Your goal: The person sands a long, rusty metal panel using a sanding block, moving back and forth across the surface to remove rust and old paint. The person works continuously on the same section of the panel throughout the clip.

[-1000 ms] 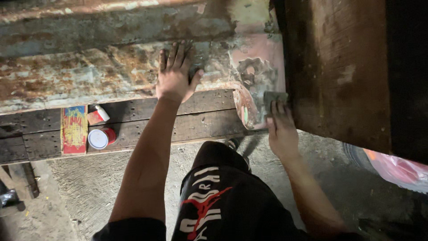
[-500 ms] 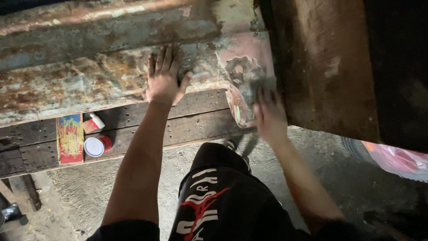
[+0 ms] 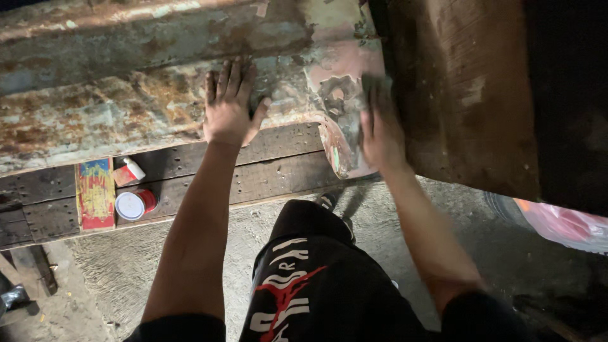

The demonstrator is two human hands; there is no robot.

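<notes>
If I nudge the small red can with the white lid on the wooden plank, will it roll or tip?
The red can with the white lid seems to lie on its side on the dark wooden plank, so it would probably roll. It looks small, likely light. The colourful flat box beside it may block it leftward.

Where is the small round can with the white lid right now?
In the head view, the can sits at lower left on the dark wooden plank, beside a colourful flat box, left of the left hand.

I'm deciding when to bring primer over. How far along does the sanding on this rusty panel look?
Done: a paler, pinkish patch at the panel's end looks rubbed back. In hand: the right hand presses a dark abrasive piece, blurred, beside that patch, while the left hand lies flat on the panel. Left: most of the panel shows rust and flaking blue paint.
</notes>
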